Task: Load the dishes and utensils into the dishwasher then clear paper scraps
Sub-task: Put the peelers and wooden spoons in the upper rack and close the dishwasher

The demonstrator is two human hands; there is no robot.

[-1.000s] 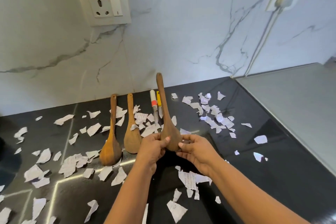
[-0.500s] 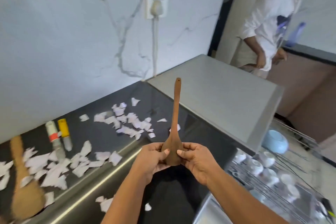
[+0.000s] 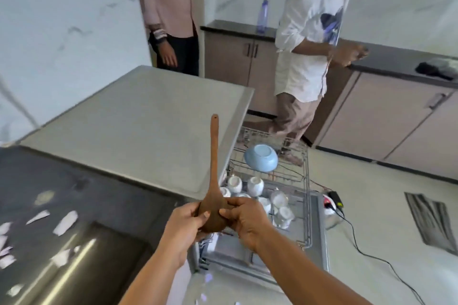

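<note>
While the wooden spoon (image 3: 213,176) stands upright, left hand (image 3: 184,226) and right hand (image 3: 245,221) pinch its bowl.

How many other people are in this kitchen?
2: a person in a pink shirt at the back, a person in a white shirt at the far counter. Others may be out of view.

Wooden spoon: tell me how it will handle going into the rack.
The spoon looks stiff: its handle stands straight though left hand and right hand grip only its head. Probably light, as fingers alone hold it. The round head may rock on the rack wires.
</note>
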